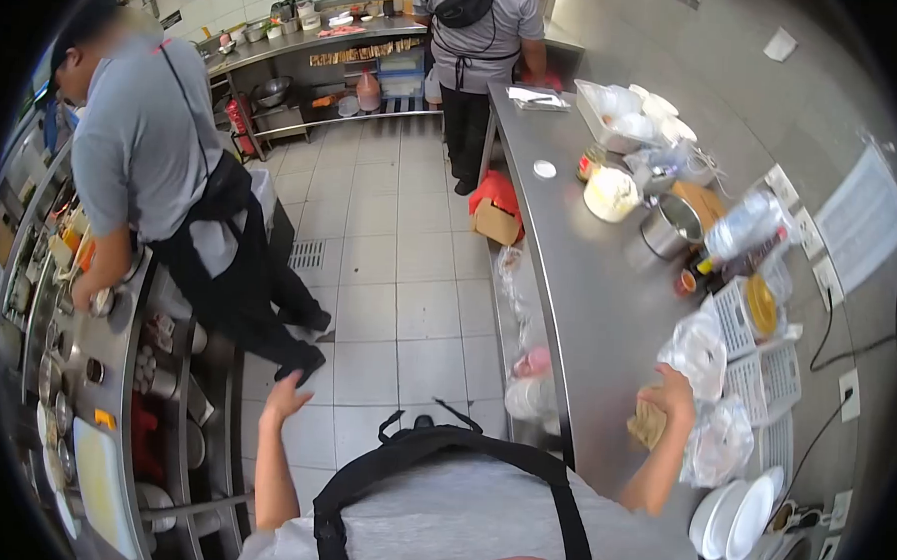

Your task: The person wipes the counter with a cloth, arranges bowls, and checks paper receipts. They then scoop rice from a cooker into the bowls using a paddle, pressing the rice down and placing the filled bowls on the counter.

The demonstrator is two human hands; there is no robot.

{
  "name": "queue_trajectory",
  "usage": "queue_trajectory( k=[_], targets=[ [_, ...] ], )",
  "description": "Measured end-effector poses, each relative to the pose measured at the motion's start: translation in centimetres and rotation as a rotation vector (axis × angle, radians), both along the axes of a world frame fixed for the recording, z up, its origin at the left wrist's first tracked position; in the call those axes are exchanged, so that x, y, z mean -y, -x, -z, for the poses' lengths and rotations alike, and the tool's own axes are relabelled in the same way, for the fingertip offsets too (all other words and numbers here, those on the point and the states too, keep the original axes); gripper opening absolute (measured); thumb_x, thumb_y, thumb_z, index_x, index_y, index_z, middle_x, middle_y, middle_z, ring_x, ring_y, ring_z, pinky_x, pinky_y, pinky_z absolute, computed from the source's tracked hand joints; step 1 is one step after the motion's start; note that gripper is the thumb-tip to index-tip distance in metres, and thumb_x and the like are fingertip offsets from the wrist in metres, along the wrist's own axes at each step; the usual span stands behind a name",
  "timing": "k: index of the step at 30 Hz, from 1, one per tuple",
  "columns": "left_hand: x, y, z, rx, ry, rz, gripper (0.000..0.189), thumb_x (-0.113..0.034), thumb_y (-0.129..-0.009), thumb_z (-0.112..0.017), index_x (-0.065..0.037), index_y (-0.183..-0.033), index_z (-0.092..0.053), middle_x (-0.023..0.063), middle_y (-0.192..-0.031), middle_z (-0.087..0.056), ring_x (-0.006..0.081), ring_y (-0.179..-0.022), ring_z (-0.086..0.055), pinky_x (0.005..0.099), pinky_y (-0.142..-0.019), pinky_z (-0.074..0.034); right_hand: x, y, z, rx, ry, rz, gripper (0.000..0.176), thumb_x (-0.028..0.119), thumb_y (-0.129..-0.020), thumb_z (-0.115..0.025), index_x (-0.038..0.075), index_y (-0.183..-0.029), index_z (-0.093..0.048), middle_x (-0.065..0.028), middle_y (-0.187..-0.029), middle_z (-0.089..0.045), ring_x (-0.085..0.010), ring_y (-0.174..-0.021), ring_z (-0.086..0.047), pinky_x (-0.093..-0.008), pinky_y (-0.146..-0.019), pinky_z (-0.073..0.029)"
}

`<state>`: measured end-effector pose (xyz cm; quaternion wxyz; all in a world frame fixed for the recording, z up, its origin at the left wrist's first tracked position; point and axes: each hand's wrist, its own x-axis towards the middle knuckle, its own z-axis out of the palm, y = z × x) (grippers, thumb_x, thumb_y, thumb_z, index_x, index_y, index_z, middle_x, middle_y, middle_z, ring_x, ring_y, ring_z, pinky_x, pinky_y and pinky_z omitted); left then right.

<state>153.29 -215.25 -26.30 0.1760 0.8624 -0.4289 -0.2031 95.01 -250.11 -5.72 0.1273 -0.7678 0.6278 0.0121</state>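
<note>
My left hand (pixel 284 401) is raised over the floor tiles at my left side, fingers apart and nothing in it. Above the steel counter (pixel 587 326) on the right is my right hand (pixel 672 395), also with its fingers spread and holding nothing. Beside that hand lies a crumpled brown cloth (pixel 647 426), which its thumb side overlaps in this view. Two knotted white plastic bags sit close by: one bag (pixel 696 353) just beyond my fingers, the other bag (pixel 721 447) by my wrist.
A co-worker (pixel 164 137) bends over the left counter (pixel 111 325); another person (pixel 479 31) stands at the back. White baskets (pixel 764 384), stacked white bowls (pixel 733 518), a metal pot (pixel 669 228) and a white tub (pixel 611 193) line the right counter. The tiled floor (pixel 367 307) runs between the counters.
</note>
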Motion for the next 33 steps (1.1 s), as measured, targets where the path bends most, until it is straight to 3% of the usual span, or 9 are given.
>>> queue_trajectory(
  k=[2, 3, 7, 9, 12, 14, 20, 27, 33],
  targets=[
    [12.1, 0.1, -6.3, -0.119, 0.126, 0.076, 0.057, -0.029, -0.072, -0.069, -0.001, -0.119, -0.049, 0.0198, -0.114, -0.056, 0.0342, -0.107, -0.052, 0.0383, -0.089, -0.043, 1.9, -4.6, -1.4, 0.176, 0.05, -0.046, 0.056, 0.019, -0.065, -0.072, 0.002, -0.115, -0.052, -0.0186, -0.107, -0.059, -0.0331, -0.101, -0.055, -0.0367, -0.088, -0.043],
    [17.5, -2.1, -3.3, -0.049, 0.206, 0.202, 0.056, -0.029, -0.074, -0.068, -0.002, -0.12, -0.049, 0.0195, -0.113, -0.056, 0.0326, -0.106, -0.054, 0.0363, -0.088, -0.044, 3.1, -7.4, -1.6, 0.282, 0.074, -0.144, 0.062, 0.021, -0.064, -0.074, 0.003, -0.118, -0.05, -0.0184, -0.113, -0.056, -0.0335, -0.106, -0.053, -0.0371, -0.09, -0.042],
    [36.9, 3.2, -9.2, -0.795, 0.36, 0.493, 0.049, -0.02, -0.085, -0.058, -0.007, -0.129, -0.04, 0.0108, -0.123, -0.05, 0.0228, -0.109, -0.051, 0.0349, -0.091, -0.042, 9.2, -22.1, -1.7, 0.626, 0.269, -0.379, 0.071, 0.027, -0.062, -0.077, 0.005, -0.122, -0.047, -0.0169, -0.13, -0.042, -0.0365, -0.118, -0.041, -0.0408, -0.097, -0.035],
    [42.9, 6.6, -14.3, -1.285, 0.224, 0.411, 0.044, -0.022, -0.088, -0.055, -0.01, -0.128, -0.041, 0.0089, -0.124, -0.049, 0.0208, -0.11, -0.049, 0.0354, -0.091, -0.042, 12.2, -30.3, 0.0, 0.761, 0.444, -0.476, 0.065, 0.039, -0.072, -0.068, 0.008, -0.125, -0.047, -0.0162, -0.132, -0.039, -0.0326, -0.12, -0.041, -0.0415, -0.097, -0.034],
    [51.4, 6.0, -12.4, -1.745, 0.328, 0.316, 0.041, -0.027, -0.089, -0.051, -0.01, -0.126, -0.043, 0.0079, -0.122, -0.05, 0.0206, -0.112, -0.047, 0.0377, -0.089, -0.044, 19.2, -39.0, 5.0, 0.703, 0.62, -0.691, 0.058, 0.049, -0.081, -0.052, 0.012, -0.126, -0.047, -0.0166, -0.132, -0.039, -0.0341, -0.123, -0.037, -0.0481, -0.098, -0.03],
    [56.1, 2.4, -14.4, -1.915, 0.599, 0.392, 0.042, -0.029, -0.09, -0.049, -0.009, -0.126, -0.043, 0.0086, -0.121, -0.051, 0.0218, -0.112, -0.048, 0.0387, -0.088, -0.044, 25.1, -42.6, 5.3, 0.516, 0.69, -0.546, 0.053, 0.048, -0.082, -0.05, 0.014, -0.123, -0.049, -0.0168, -0.132, -0.039, -0.0353, -0.122, -0.037, -0.0528, -0.096, -0.029],
    [59.7, -17.7, -18.9, -1.682, 0.973, 0.068, 0.039, -0.026, -0.091, -0.049, -0.007, -0.124, -0.044, 0.0119, -0.103, -0.06, 0.0255, -0.092, -0.059, 0.0356, -0.08, -0.05, 45.6, -47.8, 5.6, 0.646, 0.458, -0.063, 0.029, 0.026, -0.078, -0.061, 0.01, -0.103, -0.059, -0.0189, -0.119, -0.047, -0.0347, -0.111, -0.044, -0.0499, -0.089, -0.037],
    [66.9, -32.8, -14.9, -1.114, 0.742, -0.256, 0.034, -0.029, -0.089, -0.052, -0.006, -0.115, -0.05, 0.0076, -0.101, -0.061, 0.0179, -0.09, -0.059, 0.0287, -0.073, -0.049, 67.5, -50.9, 9.6, 0.817, 0.382, 0.261, 0.029, 0.024, -0.075, -0.066, 0.002, -0.092, -0.059, -0.018, -0.094, -0.061, -0.0375, -0.088, -0.058, -0.0417, -0.076, -0.046],
    [90.0, -33.9, -14.8, -0.928, 0.409, 0.239, 0.031, -0.025, -0.088, -0.053, -0.007, -0.113, -0.054, 0.0052, -0.106, -0.061, 0.0133, -0.095, -0.056, 0.025, -0.076, -0.044, 74.8, -54.8, 10.8, 0.409, 0.517, 0.472, 0.033, 0.031, -0.073, -0.068, 0.003, -0.084, -0.054, -0.0165, -0.078, -0.063, -0.0338, -0.078, -0.061, -0.0425, -0.067, -0.046]
  ],
)
